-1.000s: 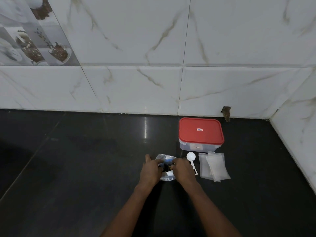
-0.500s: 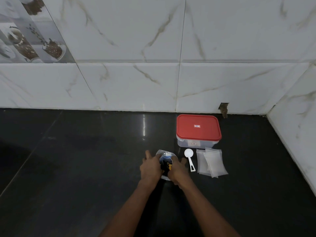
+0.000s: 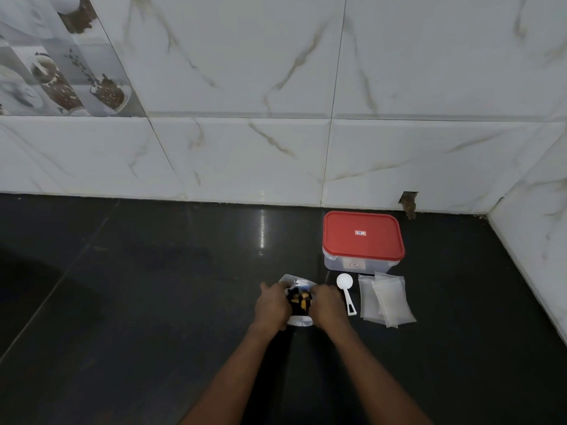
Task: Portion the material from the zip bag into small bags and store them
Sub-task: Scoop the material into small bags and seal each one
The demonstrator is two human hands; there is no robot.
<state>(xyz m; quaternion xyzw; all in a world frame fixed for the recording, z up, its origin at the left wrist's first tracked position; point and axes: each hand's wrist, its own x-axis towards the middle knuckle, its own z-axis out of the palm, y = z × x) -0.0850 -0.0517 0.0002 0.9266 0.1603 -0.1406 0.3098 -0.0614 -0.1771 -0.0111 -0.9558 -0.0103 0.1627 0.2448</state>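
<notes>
— What is the person working on?
— A glossy black desk (image 3: 153, 302) is running under white marbled wall tiles (image 3: 245, 148), near a corner.
— Anything changing since a second ago?
— Little. The left grip (image 3: 273, 306) and right grip (image 3: 328, 306) are still pinching the zip bag (image 3: 299, 283) between them.
— And the containers?
— Dark and yellow pieces (image 3: 299, 300) are showing inside the bag. Just right of the right grip a white spoon (image 3: 345, 283) is lying, then empty-looking small bags (image 3: 386, 302). Beyond these a red-lidded box (image 3: 362, 236) is sitting closed.
</notes>
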